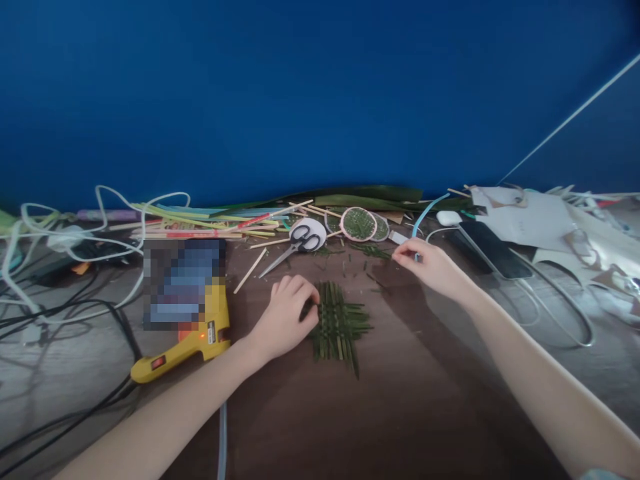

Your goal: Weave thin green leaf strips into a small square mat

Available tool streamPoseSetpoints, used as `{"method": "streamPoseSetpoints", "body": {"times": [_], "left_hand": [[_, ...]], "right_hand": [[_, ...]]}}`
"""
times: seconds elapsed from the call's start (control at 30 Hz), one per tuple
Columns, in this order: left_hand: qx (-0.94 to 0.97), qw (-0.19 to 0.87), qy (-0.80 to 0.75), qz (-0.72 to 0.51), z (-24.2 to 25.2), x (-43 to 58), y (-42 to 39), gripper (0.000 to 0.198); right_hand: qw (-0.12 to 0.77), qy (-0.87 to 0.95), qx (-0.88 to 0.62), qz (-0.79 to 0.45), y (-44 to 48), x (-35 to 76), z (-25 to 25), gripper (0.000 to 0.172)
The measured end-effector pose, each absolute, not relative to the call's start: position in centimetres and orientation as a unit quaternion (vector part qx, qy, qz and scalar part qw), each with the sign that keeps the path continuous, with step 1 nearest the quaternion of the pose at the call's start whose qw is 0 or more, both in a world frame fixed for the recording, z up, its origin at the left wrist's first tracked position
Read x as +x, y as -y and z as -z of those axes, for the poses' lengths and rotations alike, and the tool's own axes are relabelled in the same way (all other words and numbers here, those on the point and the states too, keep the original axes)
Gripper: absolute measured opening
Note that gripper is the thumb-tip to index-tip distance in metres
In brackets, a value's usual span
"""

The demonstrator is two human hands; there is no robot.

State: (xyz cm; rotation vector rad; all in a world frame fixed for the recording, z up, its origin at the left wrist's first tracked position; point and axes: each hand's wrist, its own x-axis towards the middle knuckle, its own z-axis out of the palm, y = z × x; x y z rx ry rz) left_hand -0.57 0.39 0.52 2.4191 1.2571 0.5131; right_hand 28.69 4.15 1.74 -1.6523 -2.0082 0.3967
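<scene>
A small mat woven from green leaf strips [339, 327] lies on the brown table in front of me. My left hand [285, 317] rests with curled fingers on the mat's left edge, pressing it down. My right hand [430, 265] reaches farther back and to the right, fingers pinched together near a light blue strip [425, 215] and loose green leaf strips [370, 250]. What the pinch holds is too small to make out.
Black-handled scissors [295, 245] lie behind the mat. Round woven fans [359, 223] sit beside them. A yellow glue gun [187, 343] lies at the left, with tangled cables [60, 267]. Sticks and strips pile along the blue wall. A phone [493, 250] and papers are right.
</scene>
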Motion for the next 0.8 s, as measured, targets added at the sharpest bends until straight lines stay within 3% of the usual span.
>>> {"method": "streamPoseSetpoints", "body": {"times": [0.13,0.27,0.43,0.63,0.8], "left_hand": [[0.856,0.183,-0.447,-0.185,-0.6,-0.6,-0.3,0.007],[0.854,0.178,-0.451,-0.191,-0.6,-0.7,-0.3,0.008],[0.85,0.178,-0.456,-0.194,-0.5,-0.7,-0.2,0.007],[0.843,0.181,-0.466,-0.199,-0.7,-0.6,-0.2,0.008],[0.842,0.177,-0.468,-0.2,-0.6,-0.6,-0.3,0.009]], "right_hand": [[0.259,0.73,-0.627,-0.078,-4.0,28.1,-0.4,0.02],[0.241,0.73,-0.639,-0.024,-3.3,25.8,1.1,0.038],[0.315,0.721,-0.601,-0.139,-3.4,25.3,1.4,0.012],[0.442,0.595,-0.648,-0.178,-4.5,27.8,0.5,0.021],[0.403,0.62,-0.654,-0.159,-4.5,28.3,0.2,0.02]]}}
